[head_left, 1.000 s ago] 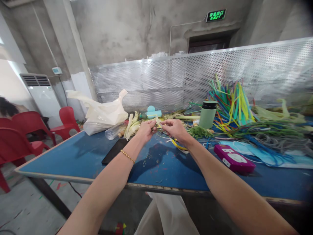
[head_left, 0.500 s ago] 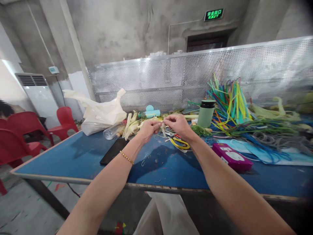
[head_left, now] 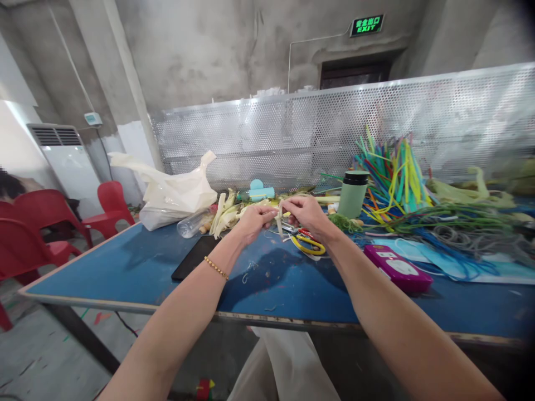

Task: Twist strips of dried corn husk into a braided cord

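Observation:
My left hand [head_left: 253,221] and my right hand [head_left: 307,215] meet above the blue table, both closed in a pinch. Between their fingertips is a narrow pale strip of corn husk [head_left: 280,221], its lower end hanging down. The fingers partly hide it. Just below my right hand lie yellow-handled scissors [head_left: 308,245], with a red-handled tool [head_left: 306,233] beside them. Pale corn husks [head_left: 224,214] are heaped to the left of my left hand.
A white plastic bag [head_left: 178,192], clear bottle [head_left: 191,225] and black tablet-like slab [head_left: 195,259] lie left. To the right are a green bottle [head_left: 352,195], coloured pipe cleaners [head_left: 403,175], a purple box [head_left: 397,268] and blue masks [head_left: 455,262]. A perforated metal screen [head_left: 251,139] stands behind.
My right fingers have shifted slightly at the pinch, and more of the pale husk strip shows upright between the hands. The things on the table have stayed put.

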The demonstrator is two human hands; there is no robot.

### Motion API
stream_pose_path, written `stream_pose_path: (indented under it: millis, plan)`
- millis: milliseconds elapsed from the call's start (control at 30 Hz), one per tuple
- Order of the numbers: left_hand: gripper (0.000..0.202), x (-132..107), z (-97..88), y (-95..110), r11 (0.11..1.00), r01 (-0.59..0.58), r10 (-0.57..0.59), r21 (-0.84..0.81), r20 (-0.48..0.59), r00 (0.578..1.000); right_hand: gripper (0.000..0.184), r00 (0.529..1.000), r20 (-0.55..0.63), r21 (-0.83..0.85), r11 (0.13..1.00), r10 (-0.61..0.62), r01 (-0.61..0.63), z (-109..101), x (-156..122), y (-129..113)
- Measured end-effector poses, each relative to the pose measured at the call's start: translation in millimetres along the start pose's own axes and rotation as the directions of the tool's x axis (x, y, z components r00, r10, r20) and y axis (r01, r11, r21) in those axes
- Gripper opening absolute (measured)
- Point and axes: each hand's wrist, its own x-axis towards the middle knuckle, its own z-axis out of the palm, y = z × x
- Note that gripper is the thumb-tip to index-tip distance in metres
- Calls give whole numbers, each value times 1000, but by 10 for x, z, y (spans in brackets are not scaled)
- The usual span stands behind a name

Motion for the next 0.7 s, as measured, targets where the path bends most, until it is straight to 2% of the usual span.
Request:
stream_pose_path:
  millis: [100,200,467,700]
  plan:
    - [24,20,-25,7,999,-16,14,-36,-37,999,26,993,100,46,997,63,-68,-8,-9,6]
    - [25,39,-52,2,998,-17,14,-66,-51,999,20,984,172,61,996,54,-65,-12,-16,18]
    - [27,30,-73,38,989,41,-46,-146,-33,998,21,980,200,29,999,17,-24,-48,-46,-52]
    - [22,35,-101,45,986,63,-66,-153,-17,998,22,983,184,13,1000,-22,20,-64,-42,-56]
